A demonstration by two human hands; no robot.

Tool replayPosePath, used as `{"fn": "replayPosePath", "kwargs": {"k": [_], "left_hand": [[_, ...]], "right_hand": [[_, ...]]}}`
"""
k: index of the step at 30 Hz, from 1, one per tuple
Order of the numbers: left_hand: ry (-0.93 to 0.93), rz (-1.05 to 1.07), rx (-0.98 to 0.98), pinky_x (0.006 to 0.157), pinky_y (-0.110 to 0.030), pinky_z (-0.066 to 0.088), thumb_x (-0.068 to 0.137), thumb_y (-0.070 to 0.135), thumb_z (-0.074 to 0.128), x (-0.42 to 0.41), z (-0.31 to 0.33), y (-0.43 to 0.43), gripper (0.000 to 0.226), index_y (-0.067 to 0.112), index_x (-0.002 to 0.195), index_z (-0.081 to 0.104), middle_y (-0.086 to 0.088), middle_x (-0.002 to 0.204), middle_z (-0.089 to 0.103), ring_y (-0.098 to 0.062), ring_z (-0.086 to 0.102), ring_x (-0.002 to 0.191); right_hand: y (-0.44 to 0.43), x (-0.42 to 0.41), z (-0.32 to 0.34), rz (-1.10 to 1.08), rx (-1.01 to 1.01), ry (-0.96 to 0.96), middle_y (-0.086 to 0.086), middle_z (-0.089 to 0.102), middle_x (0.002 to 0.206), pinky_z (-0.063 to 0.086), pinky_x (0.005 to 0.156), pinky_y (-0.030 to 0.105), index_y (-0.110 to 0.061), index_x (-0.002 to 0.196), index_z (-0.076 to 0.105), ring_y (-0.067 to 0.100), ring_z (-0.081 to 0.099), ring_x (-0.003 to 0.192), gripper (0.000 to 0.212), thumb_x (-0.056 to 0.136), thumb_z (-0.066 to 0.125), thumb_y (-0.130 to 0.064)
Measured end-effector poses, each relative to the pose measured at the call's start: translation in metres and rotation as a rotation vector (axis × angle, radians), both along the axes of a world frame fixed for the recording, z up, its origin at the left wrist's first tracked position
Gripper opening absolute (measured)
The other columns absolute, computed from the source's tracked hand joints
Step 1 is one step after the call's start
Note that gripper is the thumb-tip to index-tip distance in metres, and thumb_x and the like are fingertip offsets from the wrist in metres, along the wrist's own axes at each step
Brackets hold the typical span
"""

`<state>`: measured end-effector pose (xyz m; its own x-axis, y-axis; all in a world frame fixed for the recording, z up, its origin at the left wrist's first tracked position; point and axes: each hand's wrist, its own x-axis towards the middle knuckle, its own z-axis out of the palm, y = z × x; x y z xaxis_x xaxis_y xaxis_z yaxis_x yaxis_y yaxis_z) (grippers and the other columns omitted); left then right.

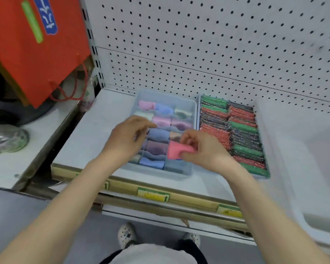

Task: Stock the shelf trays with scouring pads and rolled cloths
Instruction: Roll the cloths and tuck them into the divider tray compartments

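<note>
Pink rolled cloth [176,151] is pinched by the right hand [202,149] over the clear divided plastic tray [195,111] (left hand [128,138] loose, empty); best seated tightly rolled.

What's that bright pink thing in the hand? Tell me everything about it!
The pink cloth is a soft-looking fabric roll, brighter than the pastel rolls nearby. The right hand pinches its right end, fingers curled round it. It lies sideways at a right-column compartment near the front of the clear divided tray.
</note>
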<state>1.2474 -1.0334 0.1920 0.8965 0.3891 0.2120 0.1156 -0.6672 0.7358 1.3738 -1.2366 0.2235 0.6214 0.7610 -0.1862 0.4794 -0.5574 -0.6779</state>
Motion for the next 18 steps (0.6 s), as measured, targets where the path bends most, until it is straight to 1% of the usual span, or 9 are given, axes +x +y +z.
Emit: {"fn": "replayPosePath", "kwargs": {"k": [1,3,5,7,9,12,14,16,18], "left_hand": [[0.04,-0.031,0.058,0.082,-0.025,0.047,0.089,-0.004,0.054,-0.004,-0.005,0.004,0.039,0.024,0.11,0.072,0.003,0.113,0.064,-0.014,0.063,0.098],[0.1,-0.1,0.146,0.086,-0.03,0.048,0.088,-0.001,0.057,-0.012,-0.015,0.005,0.036,0.023,0.111,0.073,0.003,0.116,0.065,-0.018,0.061,0.105],[0.119,-0.133,0.201,0.086,-0.032,0.05,0.089,0.003,0.059,-0.015,-0.026,0.003,0.032,0.022,0.111,0.073,0.003,0.117,0.066,-0.021,0.061,0.109],[0.116,-0.121,0.245,0.085,-0.033,0.051,0.091,0.008,0.058,-0.017,-0.034,0.003,0.028,0.023,0.11,0.074,0.005,0.116,0.068,-0.022,0.059,0.111],[0.104,-0.104,0.272,0.083,-0.031,0.05,0.091,0.01,0.059,-0.016,-0.037,0.003,0.027,0.025,0.109,0.074,0.007,0.115,0.068,-0.021,0.057,0.11],[0.096,-0.105,0.312,0.078,-0.03,0.051,0.09,0.013,0.06,-0.016,-0.04,0.003,0.026,0.027,0.107,0.073,0.011,0.113,0.067,-0.019,0.057,0.105],[0.105,-0.102,0.319,0.076,-0.029,0.05,0.09,0.015,0.059,-0.016,-0.04,0.003,0.025,0.029,0.107,0.073,0.014,0.112,0.066,-0.018,0.056,0.104],[0.106,-0.091,0.322,0.074,-0.027,0.047,0.091,0.016,0.059,-0.016,-0.04,0.002,0.025,0.029,0.106,0.073,0.015,0.11,0.066,-0.017,0.055,0.103],[0.104,-0.081,0.326,0.071,-0.025,0.044,0.091,0.016,0.058,-0.016,-0.04,0.001,0.025,0.029,0.105,0.073,0.015,0.11,0.065,-0.017,0.055,0.102]], "right_hand": [[0.003,-0.005,-0.005,0.056,-0.082,-0.111,-0.009,0.067,0.08,0.044,0.065,0.023,-0.028,0.084,0.06,0.012,0.06,0.072,0.024,0.072,0.074,-0.013],[0.01,-0.015,-0.012,0.146,-0.223,-0.257,-0.005,0.069,0.089,0.046,0.069,0.03,-0.027,0.088,0.061,0.021,0.063,0.082,0.023,0.071,0.07,-0.014],[0.016,-0.02,-0.019,0.196,-0.334,-0.405,-0.002,0.067,0.095,0.044,0.069,0.032,-0.026,0.093,0.061,0.028,0.063,0.087,0.023,0.073,0.067,-0.016],[0.024,-0.022,-0.023,0.251,-0.425,-0.536,-0.001,0.067,0.1,0.038,0.072,0.032,-0.028,0.1,0.062,0.03,0.064,0.093,0.024,0.078,0.065,-0.019],[0.029,-0.025,-0.025,0.314,-0.515,-0.634,0.0,0.068,0.103,0.037,0.078,0.032,-0.029,0.106,0.064,0.028,0.064,0.099,0.024,0.083,0.063,-0.02],[0.03,-0.025,-0.02,0.345,-0.568,-0.669,0.001,0.068,0.101,0.041,0.083,0.031,-0.027,0.105,0.068,0.028,0.064,0.101,0.019,0.087,0.062,-0.031],[0.03,-0.026,-0.015,0.339,-0.579,-0.665,0.001,0.063,0.094,0.04,0.077,0.03,-0.027,0.102,0.07,0.029,0.063,0.097,0.021,0.088,0.061,-0.041],[0.032,-0.03,-0.016,0.356,-0.6,-0.717,0.001,0.066,0.094,0.036,0.072,0.029,-0.026,0.099,0.07,0.029,0.063,0.096,0.019,0.09,0.06,-0.039],[0.036,-0.034,-0.023,0.383,-0.61,-0.769,0.001,0.071,0.095,0.032,0.07,0.028,-0.025,0.098,0.07,0.027,0.065,0.094,0.012,0.091,0.061,-0.029]]}}
